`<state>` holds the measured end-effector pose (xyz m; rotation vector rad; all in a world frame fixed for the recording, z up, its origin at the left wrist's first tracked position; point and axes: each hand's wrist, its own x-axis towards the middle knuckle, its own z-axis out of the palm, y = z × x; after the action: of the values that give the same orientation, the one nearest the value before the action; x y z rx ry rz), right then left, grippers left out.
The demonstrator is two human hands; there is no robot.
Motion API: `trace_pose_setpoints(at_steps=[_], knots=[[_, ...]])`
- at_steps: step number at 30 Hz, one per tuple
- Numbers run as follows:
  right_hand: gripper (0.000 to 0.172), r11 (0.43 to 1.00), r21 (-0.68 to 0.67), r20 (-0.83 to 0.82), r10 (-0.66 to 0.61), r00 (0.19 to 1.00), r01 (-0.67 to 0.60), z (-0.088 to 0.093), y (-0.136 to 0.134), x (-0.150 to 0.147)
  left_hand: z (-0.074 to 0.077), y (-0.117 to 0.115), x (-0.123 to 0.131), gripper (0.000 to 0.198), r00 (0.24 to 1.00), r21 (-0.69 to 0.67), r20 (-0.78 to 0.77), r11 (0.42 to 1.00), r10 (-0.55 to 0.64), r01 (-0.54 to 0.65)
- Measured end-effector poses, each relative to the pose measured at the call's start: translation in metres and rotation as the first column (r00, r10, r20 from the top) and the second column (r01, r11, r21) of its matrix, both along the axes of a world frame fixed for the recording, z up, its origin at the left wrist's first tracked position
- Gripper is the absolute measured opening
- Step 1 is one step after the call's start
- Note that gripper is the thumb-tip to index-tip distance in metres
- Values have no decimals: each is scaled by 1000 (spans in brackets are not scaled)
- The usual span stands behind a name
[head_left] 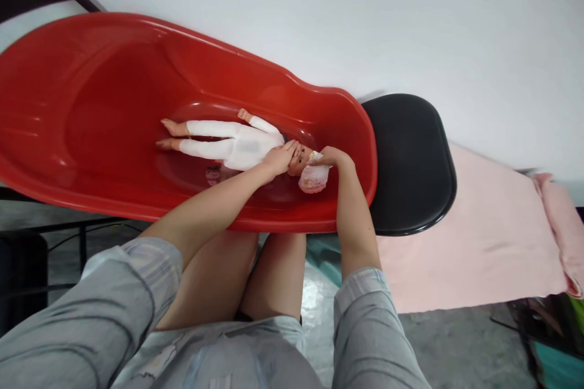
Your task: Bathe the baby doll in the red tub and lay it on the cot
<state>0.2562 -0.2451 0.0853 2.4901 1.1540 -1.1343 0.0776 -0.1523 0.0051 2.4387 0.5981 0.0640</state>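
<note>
A baby doll (249,147) in white clothing lies on its back in a red baby bathtub (123,91), feet to the left and head to the right. My left hand (278,159) rests on its chin and neck with the fingers stretched out flat, covering part of the lower face. At the top of the doll's head, my right hand (329,157) grips a small white and pink printed cloth (314,179). The cloth hangs down beside the head and touches it. The fingertips of my right hand are partly hidden by the cloth.
Right of the tub is a black padded seat (410,164), and beyond it a pink cloth-covered surface (483,237) with a rolled pink fabric (563,225) at its end. A white wall (347,12) runs behind. A small printed pink picture (212,175) shows on the tub's floor.
</note>
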Motion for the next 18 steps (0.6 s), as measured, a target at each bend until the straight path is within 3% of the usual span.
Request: trace_pose_setpoints(at_steps=[3, 7, 11, 16, 18], knots=[[51, 998, -41, -36, 49, 998, -51, 4, -1, 0, 2, 0, 0, 62, 1000, 8, -31, 1000, 5, -5], [46, 996, -25, -125, 78, 989, -82, 7, -4, -1, 2, 1, 0, 67, 1000, -12, -22, 1000, 13, -13], [46, 993, -41, 6, 112, 994, -111, 5, 2, -10, 2, 1, -1, 67, 1000, -24, -24, 1000, 13, -14], [48, 978, -66, -27, -200, 979, 198, -6, 11, -18, 6, -1, -2, 81, 999, 16, -41, 1000, -13, 14], [47, 967, -85, -18, -241, 970, 238, -12, 12, -17, 8, -1, -3, 85, 999, 10, -47, 1000, -14, 14]])
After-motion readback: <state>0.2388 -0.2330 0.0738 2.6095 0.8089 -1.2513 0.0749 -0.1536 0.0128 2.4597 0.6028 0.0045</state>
